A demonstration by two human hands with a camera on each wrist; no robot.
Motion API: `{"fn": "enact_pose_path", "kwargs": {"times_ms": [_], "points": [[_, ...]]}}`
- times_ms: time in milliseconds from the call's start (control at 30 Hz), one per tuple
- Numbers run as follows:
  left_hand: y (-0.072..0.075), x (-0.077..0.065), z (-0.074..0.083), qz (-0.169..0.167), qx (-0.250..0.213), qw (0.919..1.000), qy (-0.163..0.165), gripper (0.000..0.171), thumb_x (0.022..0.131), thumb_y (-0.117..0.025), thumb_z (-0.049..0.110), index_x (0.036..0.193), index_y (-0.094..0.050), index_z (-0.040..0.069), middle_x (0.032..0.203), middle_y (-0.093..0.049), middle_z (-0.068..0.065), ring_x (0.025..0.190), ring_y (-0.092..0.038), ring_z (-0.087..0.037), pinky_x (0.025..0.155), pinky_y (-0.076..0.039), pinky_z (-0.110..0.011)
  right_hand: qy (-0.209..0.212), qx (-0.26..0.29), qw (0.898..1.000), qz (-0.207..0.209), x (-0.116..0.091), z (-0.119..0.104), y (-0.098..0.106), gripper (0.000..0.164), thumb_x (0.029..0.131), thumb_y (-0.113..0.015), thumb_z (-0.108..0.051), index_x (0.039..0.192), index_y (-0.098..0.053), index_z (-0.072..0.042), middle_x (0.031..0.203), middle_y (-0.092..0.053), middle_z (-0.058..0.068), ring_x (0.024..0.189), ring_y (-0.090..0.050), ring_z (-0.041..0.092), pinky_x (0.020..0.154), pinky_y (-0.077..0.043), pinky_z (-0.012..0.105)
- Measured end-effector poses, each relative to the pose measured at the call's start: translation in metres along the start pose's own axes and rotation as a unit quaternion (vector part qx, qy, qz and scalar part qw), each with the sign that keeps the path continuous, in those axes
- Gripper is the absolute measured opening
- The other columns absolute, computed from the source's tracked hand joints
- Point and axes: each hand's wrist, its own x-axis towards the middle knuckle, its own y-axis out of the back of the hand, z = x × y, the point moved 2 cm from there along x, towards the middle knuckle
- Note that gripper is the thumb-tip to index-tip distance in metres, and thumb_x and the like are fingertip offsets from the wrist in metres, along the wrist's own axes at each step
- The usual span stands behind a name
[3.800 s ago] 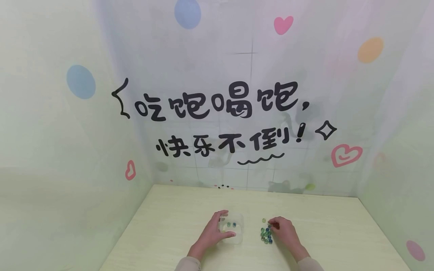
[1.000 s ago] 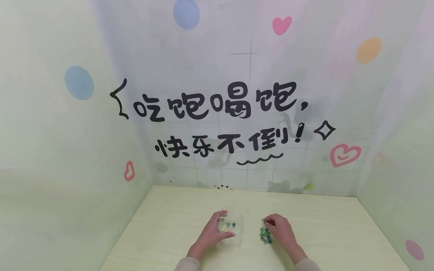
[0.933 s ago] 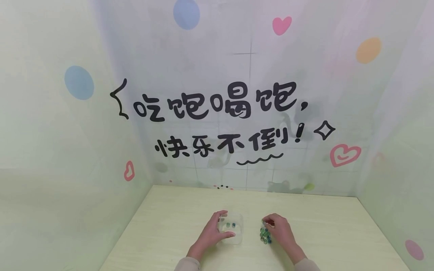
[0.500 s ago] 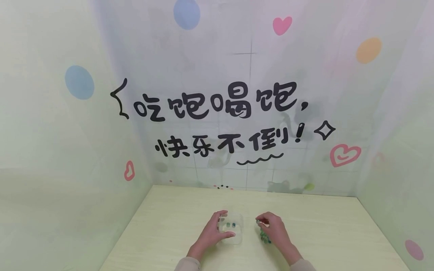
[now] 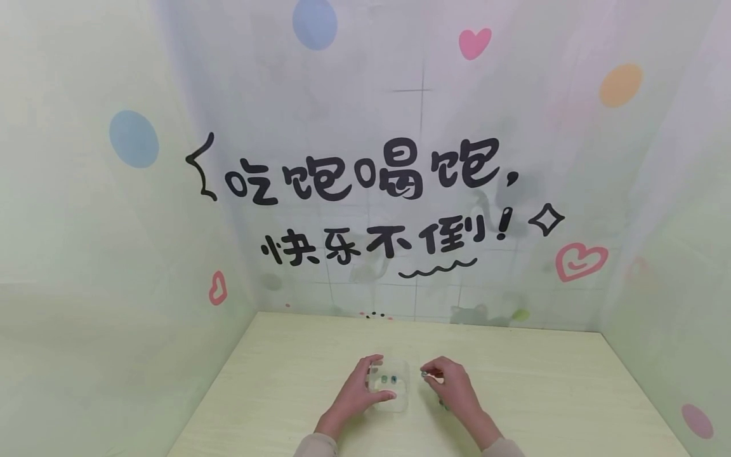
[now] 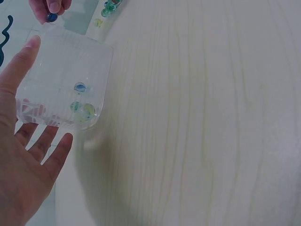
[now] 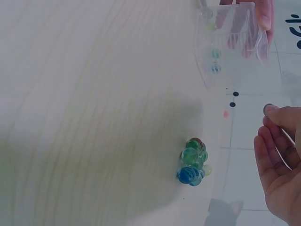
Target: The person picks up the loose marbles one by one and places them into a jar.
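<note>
A clear plastic box [image 5: 401, 401] stands on the table, gripped by my left hand [image 5: 355, 395] between thumb and fingers. Through its wall the left wrist view shows a blue marble [image 6: 80, 87], a green marble [image 6: 75, 107] and a yellowish marble [image 6: 88, 111]. Thumb and forefinger of my right hand [image 5: 459, 388] pinch a dark blue marble [image 6: 51, 18], just right of the box and apart from it in the head view. Below that hand lies a tight cluster of green and blue marbles [image 7: 190, 157], mostly hidden by the hand in the head view.
The pale wooden table [image 5: 297, 355] ends at a back wall [image 5: 354, 292] printed with black lettering, with walls on both sides too. One yellowish loose marble [image 6: 98, 22] lies beside the cluster.
My right hand was over the cluster; it has moved left toward the box, carrying a marble in its fingertips. The left hand and the box have stayed in place.
</note>
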Motion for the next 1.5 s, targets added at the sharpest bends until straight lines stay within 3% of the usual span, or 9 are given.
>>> {"fn": "enact_pose_path", "kwargs": {"times_ms": [133,367,1000,1500], "points": [[0.000,0.000,0.000,0.001,0.002,1.0000,0.000,0.084,0.080,-0.084,0.033,0.148,-0.040,0.010,0.147,-0.049,-0.017,0.134,-0.048,-0.043,0.108,-0.044,-0.061,0.007,0.003,1.000,-0.005,0.000,-0.005,-0.001,0.017,0.082,-0.076,0.001,0.093,-0.073,-0.012,0.091,-0.072,0.000,0.083,-0.068,0.014,0.076,-0.062,0.031],[0.000,0.000,0.000,0.003,0.004,1.0000,-0.003,0.085,0.080,-0.084,0.033,0.148,-0.040,0.010,0.147,-0.049,-0.018,0.133,-0.048,-0.044,0.108,-0.045,-0.061,0.020,-0.006,1.000,-0.004,0.002,-0.011,-0.002,0.016,0.082,-0.076,0.000,0.093,-0.074,-0.011,0.092,-0.072,0.000,0.082,-0.068,0.012,0.075,-0.061,0.025],[0.001,0.000,0.002,0.000,-0.004,1.0000,-0.005,0.083,0.081,-0.084,0.031,0.147,-0.040,0.008,0.147,-0.049,-0.019,0.134,-0.047,-0.043,0.107,-0.045,-0.061,0.045,0.000,0.999,-0.021,0.003,-0.022,-0.008,0.015,0.083,-0.076,-0.001,0.093,-0.074,-0.011,0.091,-0.071,-0.001,0.082,-0.066,0.010,0.074,-0.061,0.027],[0.002,0.000,0.004,0.002,0.008,0.9998,-0.015,0.083,0.082,-0.083,0.033,0.148,-0.039,0.008,0.146,-0.049,-0.019,0.133,-0.048,-0.044,0.106,-0.046,-0.060,0.070,0.001,0.997,-0.036,0.004,-0.022,-0.016,0.015,0.082,-0.077,-0.001,0.093,-0.075,-0.012,0.090,-0.071,-0.003,0.081,-0.067,0.009,0.073,-0.061,0.026]]}}
